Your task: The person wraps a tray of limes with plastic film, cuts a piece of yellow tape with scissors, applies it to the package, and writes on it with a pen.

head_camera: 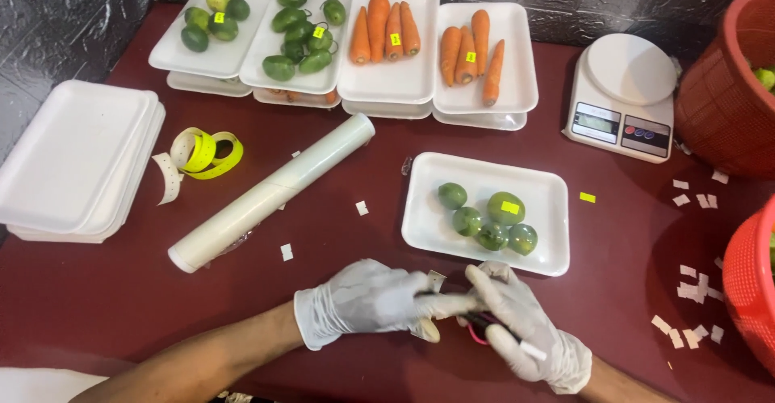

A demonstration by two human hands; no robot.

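Observation:
Both my hands wear white gloves and meet low in the middle of the dark red table. My left hand (363, 302) pinches a small pale paper strip (434, 283) and touches the thing in the other hand. My right hand (525, 326) is closed around a dark marker pen (494, 327) with a white end. Just beyond them lies a white foam tray (542, 238) holding several green round fruits (505, 208), one with a yellow sticker.
At the back stand stacked white trays of green fruits (214, 16), small green vegetables (300, 36) and carrots (386, 28). A roll of cling film (270, 193), yellow sticker roll (206, 153), stack of bare trays (73, 161), kitchen scale (626, 96), red baskets (726, 88) and paper scraps (690, 290) surround the hands.

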